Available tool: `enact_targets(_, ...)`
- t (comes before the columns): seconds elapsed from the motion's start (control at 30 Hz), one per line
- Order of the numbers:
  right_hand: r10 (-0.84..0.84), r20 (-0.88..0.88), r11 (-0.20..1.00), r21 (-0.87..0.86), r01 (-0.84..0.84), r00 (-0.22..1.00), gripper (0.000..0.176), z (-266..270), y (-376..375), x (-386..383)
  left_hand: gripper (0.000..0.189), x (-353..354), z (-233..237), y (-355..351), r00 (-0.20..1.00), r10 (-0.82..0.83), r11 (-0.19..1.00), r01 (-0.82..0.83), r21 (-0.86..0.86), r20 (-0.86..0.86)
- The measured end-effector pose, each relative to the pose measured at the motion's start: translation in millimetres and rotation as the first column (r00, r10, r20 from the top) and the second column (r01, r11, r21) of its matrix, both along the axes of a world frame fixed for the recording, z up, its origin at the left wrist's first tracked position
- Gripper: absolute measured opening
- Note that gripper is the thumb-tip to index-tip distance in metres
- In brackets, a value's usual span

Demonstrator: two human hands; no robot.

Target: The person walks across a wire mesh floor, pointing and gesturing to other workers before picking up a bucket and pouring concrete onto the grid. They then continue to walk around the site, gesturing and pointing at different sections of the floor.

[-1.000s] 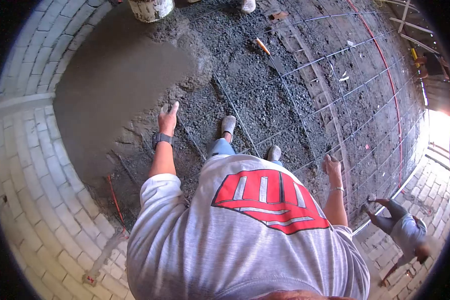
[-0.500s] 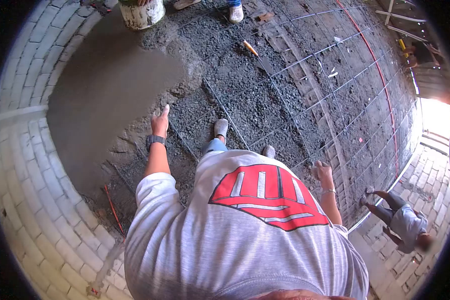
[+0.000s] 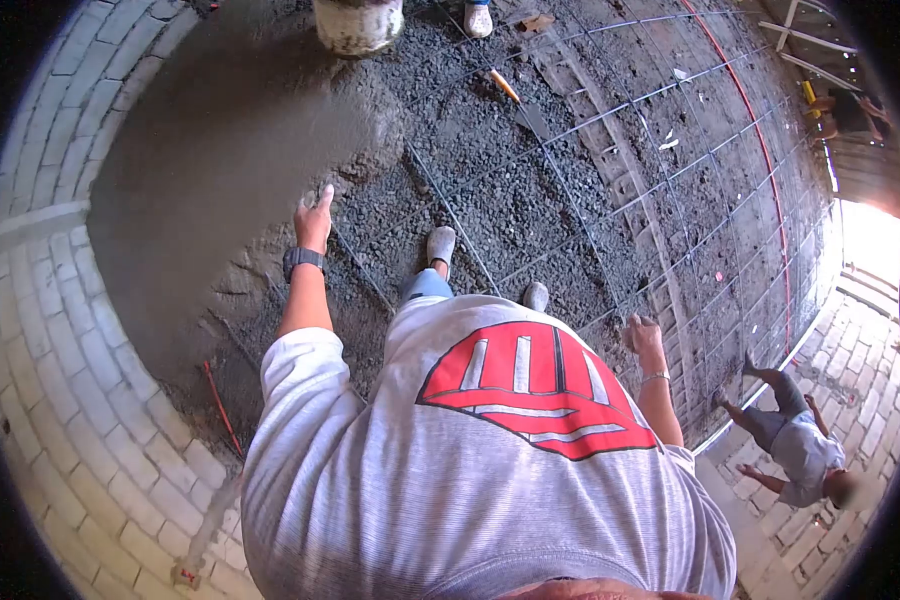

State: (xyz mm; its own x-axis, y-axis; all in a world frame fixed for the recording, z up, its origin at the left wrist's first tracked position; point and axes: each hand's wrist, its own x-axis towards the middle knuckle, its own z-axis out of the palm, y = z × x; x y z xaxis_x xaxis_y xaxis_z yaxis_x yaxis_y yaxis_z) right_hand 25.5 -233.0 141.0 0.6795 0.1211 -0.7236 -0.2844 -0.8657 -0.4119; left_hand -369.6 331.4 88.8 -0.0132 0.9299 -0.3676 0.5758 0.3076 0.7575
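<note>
My left hand (image 3: 315, 222), with a dark watch on its wrist, reaches out over the edge of the smooth wet concrete (image 3: 210, 170). Its fingers are apart and nothing is in them. On the right side of my body, my right hand (image 3: 645, 336) hangs above the gravel and rebar grid (image 3: 660, 190), fingers loosely bent and empty. A trowel (image 3: 515, 95) with an orange-yellow handle lies on the gravel (image 3: 490, 190) ahead of me. The cement-smeared bucket (image 3: 360, 25) stands at the far edge of the concrete.
A block wall (image 3: 50, 330) curves along the left. Steel bars cross the ground around my feet. A red line (image 3: 760, 120) runs along the right side, and a red rod (image 3: 222, 408) lies at lower left. Another person (image 3: 795, 435) is at the lower right; a co-worker's shoe (image 3: 478, 20) shows at the top.
My left hand has risen slightly in view, its fingers more spread. The bucket has shifted right, and the co-worker's hand on it is out of view. The person at lower right has changed stance.
</note>
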Motion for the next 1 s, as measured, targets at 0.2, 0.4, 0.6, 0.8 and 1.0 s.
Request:
enact_targets(0.2, 0.014, -0.004, 1.000, 0.006, -0.014, 1.000, 0.030, -1.4, 12.7, 2.2, 0.077, 2.4, 3.5, -5.2, 0.998, -0.012, 0.999, 0.014, -0.035, 0.058)
enact_targets(0.4, -0.033, 0.010, 0.997, 0.076, 0.032, 0.999, 0.033, 5.9, 9.1, -0.8, 0.072, 11.1, 2.7, -8.4, 0.997, 0.023, 0.994, -0.015, -0.108, 0.077)
enact_targets(0.6, -0.056, 0.010, 0.997, 0.049, 0.055, 0.998, 0.035, 9.9, -9.2, -14.5, 0.073, 23.6, 1.8, -6.6, 0.996, -0.019, 0.988, 0.031, -0.148, 0.084)
enact_targets(0.8, -0.083, 0.023, 0.996, 0.033, 0.082, 0.996, 0.033, 2.3, -27.3, -26.8, 0.071, 36.3, 3.9, -5.6, 0.998, -0.059, 0.992, 0.060, -0.110, 0.019)
enact_targets(1.0, -0.067, 0.021, 0.997, -0.023, 0.067, 0.998, 0.032, -6.7, -30.2, -22.8, 0.069, 43.3, 9.2, -4.2, 0.997, -0.076, 0.991, 0.078, -0.106, 0.022)
